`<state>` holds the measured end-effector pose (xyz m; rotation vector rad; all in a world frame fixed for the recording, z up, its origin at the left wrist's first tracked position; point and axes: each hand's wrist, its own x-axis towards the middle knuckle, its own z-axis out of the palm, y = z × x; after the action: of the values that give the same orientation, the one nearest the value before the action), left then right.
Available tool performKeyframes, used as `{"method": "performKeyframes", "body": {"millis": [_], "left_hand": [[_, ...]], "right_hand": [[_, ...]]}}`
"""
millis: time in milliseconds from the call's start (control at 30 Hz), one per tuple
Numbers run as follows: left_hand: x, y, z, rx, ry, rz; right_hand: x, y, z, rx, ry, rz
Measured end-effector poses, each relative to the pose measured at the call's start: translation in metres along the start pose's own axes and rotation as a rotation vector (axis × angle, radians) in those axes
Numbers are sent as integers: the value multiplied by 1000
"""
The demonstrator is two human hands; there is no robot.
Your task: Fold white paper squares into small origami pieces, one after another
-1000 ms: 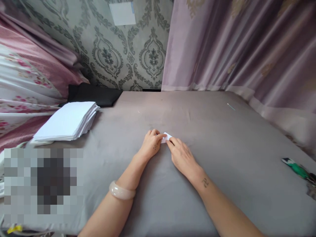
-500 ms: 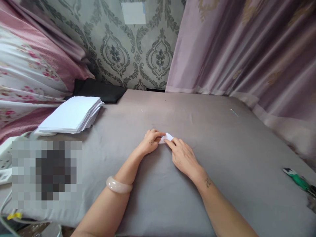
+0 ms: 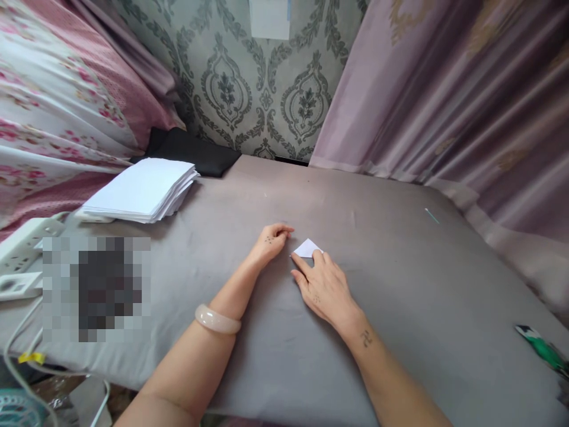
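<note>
Reaching in from the near edge: two bare forearms over the grey cloth (image 3: 275, 362), pale bangle (image 3: 217, 320) on the left one. Near left corner has a white cable with a yellow tag (image 3: 31, 357) on it, plus a teal openwork thing (image 3: 20, 409), cut off by frame, can't ID. Green-handled item (image 3: 540, 347) at far right, its end too blurred to read. Pixelated patch (image 3: 104, 287) on the left, contents unreadable; white power strip (image 3: 26, 243) just beside it. Right hand (image 3: 317, 281) is palm down, fingers spread, fingertips on the small folded paper (image 3: 307, 246), holding it down rather than gripping it. Index tip sits at its left corner, other fingers at its right side, thumb off it. Paper lies mid-table on the cloth, roughly triangular, point facing away from the person. Left hand (image 3: 272, 242) is just left of the paper, not touching it, fingers part curled; can't tell if anything is between the fingertips. Farther out: thin stick (image 3: 432, 216) on the right, paper stack (image 3: 142, 190) on the left with uneven edges, black folded item (image 3: 195, 151) behind it. Backdrop: floral fabric (image 3: 57, 112) left, mauve curtain (image 3: 427, 101) right, patterned wall (image 3: 267, 71) between, white sheet (image 3: 270, 21) up on it
</note>
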<state>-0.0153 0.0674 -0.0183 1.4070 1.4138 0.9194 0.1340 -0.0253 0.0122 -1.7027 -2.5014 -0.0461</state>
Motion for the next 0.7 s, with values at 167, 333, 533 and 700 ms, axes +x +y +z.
{"method": "performKeyframes", "body": {"millis": [167,333,533,700], "left_hand": [[3,-5,0,-11,-6,-4],[-1,-4,2,103,-36,153],[-16,0,11,351,-192,572],[-17,-2,20,519,-186,651]], "right_hand": [[2,-5,0,-18,-42,31],[3,0,1,4,-45,-4],[0,36,-9,226,-45,-158],[0,69,-7,558,-24,-211]]}}
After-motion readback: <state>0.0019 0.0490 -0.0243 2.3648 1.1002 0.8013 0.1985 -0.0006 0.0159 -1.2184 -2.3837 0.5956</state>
